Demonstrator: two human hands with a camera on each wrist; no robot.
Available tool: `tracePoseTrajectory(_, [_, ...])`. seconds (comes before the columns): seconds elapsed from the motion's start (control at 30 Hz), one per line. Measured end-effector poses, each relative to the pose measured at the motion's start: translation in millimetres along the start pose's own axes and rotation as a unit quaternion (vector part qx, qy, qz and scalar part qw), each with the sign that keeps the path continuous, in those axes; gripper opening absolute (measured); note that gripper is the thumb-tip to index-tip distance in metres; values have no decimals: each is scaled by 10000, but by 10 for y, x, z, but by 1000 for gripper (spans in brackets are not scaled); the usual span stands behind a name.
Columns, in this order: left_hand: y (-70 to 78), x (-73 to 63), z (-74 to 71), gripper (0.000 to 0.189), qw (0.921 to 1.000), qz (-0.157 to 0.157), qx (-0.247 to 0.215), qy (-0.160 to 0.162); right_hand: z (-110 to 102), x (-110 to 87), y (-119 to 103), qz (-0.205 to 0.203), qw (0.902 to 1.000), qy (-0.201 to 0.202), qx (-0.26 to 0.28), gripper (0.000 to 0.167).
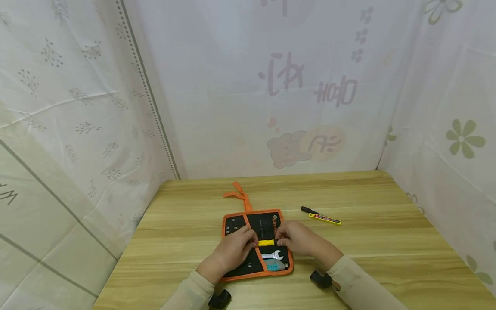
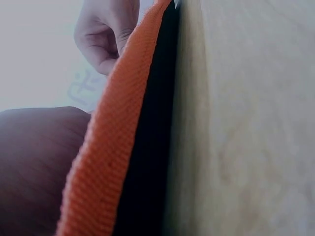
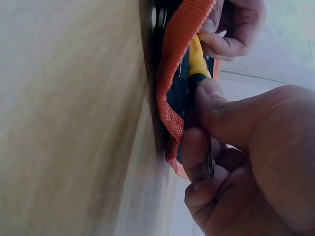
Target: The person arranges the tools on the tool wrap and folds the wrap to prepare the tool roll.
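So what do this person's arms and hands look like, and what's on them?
The left hand and right hand are bare, without gloves. Both arms wear long, plain, pale beige sleeves that end around the wrists. A small, rounded black gadget shows beside each cuff. I can't make out any markings on it.

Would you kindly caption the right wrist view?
Right grip pinching a yellow tool by its black end, at the pouch.
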State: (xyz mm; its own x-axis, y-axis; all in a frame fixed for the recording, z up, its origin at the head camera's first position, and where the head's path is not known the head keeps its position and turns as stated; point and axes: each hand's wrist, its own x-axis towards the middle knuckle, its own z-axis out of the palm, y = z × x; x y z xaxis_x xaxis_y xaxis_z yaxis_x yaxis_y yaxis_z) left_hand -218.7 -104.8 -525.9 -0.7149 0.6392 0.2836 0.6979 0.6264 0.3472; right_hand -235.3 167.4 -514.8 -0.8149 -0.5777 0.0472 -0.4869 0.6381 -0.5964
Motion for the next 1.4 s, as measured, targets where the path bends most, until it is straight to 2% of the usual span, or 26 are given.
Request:
tracePoseTrajectory(0.27, [11,9,-10,9,9999,-43,-71,-62,30,12,16,-191,9993,-54,-301,7])
tracePoseTrajectory(0.6, [6,3,-9,8,9998,-81,-128,-96,4,-10,45,-58,9996,-72,-251,7])
tracePoseTrajectory(0.77, [-2,-7,-12,5,10000,-64,-35,-16,-63,-55,96,-52,9997,-38,-256,11])
tracePoseTrajectory(1.0, [-29,-18,-41,8,9995,-30,186,261,-148,-110,152,193,9992,-146,-328,15])
tracePoseTrajectory(1.13, [-57,-19,-58,11,9987,-99,351,363,-175,-119,173,132,9995,-160,-251,16])
tracePoseTrajectory(1.4, [-77,-20,-85,12,9991,-280,209,229,-241,-134,169,139,9995,-252,-129,14])
